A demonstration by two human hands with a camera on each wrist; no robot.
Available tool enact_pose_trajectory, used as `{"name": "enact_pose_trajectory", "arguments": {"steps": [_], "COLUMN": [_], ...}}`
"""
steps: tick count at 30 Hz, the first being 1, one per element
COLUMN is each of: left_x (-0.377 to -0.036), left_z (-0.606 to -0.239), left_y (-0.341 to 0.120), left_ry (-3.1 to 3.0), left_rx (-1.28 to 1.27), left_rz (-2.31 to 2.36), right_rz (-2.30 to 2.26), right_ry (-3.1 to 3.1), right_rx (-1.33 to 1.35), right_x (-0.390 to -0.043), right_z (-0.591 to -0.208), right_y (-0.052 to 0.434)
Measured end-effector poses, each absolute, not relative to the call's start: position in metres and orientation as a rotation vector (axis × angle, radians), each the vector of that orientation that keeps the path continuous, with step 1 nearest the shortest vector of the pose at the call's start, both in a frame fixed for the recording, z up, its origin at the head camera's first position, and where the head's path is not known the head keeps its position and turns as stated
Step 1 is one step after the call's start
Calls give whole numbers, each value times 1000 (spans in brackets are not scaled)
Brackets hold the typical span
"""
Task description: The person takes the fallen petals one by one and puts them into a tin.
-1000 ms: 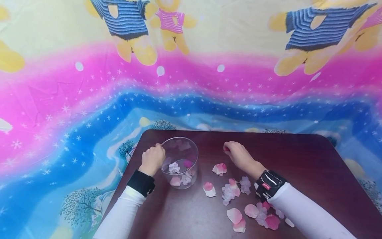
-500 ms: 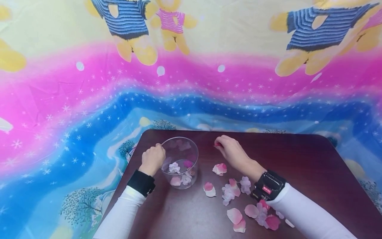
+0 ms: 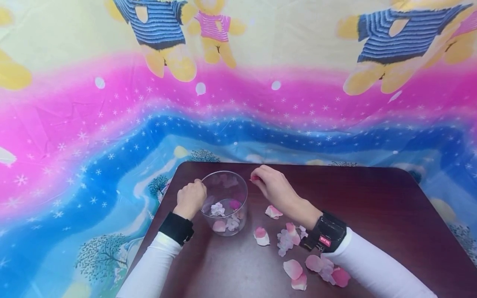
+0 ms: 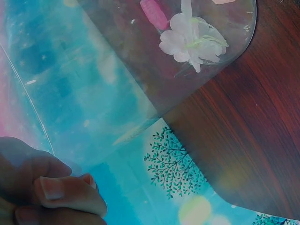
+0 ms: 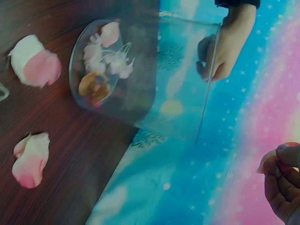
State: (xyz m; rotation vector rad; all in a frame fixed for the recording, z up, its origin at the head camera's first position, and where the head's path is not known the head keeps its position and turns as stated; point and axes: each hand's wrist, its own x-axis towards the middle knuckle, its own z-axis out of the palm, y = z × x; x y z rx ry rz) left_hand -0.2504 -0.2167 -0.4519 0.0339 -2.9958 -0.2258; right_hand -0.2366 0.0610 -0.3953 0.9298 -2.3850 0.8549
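Note:
A clear round container (image 3: pixel 246 198) holds white blossoms (image 3: pixel 218 209), a magenta petal (image 3: pixel 234 204) and a pink petal (image 3: pixel 219 226). My left hand (image 3: pixel 191 198) grips its rim on the left side with curled fingers, as the left wrist view also shows. Just right of the rim, raised above the table, is my right hand (image 3: pixel 277 191). Its thumb and fingers pinch a pink-red petal (image 3: pixel 253 177), mostly hidden by the fingers. In the right wrist view that hand (image 5: pixel 283 183) is apart from the container.
Loose petals lie on the dark wooden table (image 3: pixel 372 215) right of the container: a pink-and-white petal (image 3: pixel 273 212), another two-tone one (image 3: pixel 261 236), pale blossoms (image 3: pixel 285 242) and several pink petals (image 3: pixel 293 269) nearer the front. A patterned cloth (image 3: pixel 238 99) hangs behind the table.
My right hand has moved left toward the container's rim, still pinching the petal. My left hand and the container have stayed in place.

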Motion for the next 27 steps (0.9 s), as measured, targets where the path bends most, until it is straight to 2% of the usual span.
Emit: {"name": "enact_pose_trajectory", "arguments": {"steps": [10,18,27], "left_x": [-251,-251,-249], "left_z": [-453,-452,-452], "left_y": [-217,-216,-216], "left_ry": [-2998,-2997,-2988], "left_rx": [49,41,27], "left_rz": [-229,-222,-222], "right_rz": [897,852,489], "right_ry": [-2374,-2420,-2861], "right_rx": [1001,1060,1262], "right_x": [-231,-229,-220], "right_z": [-389,-406,-419], "right_y": [37,19,17]}}
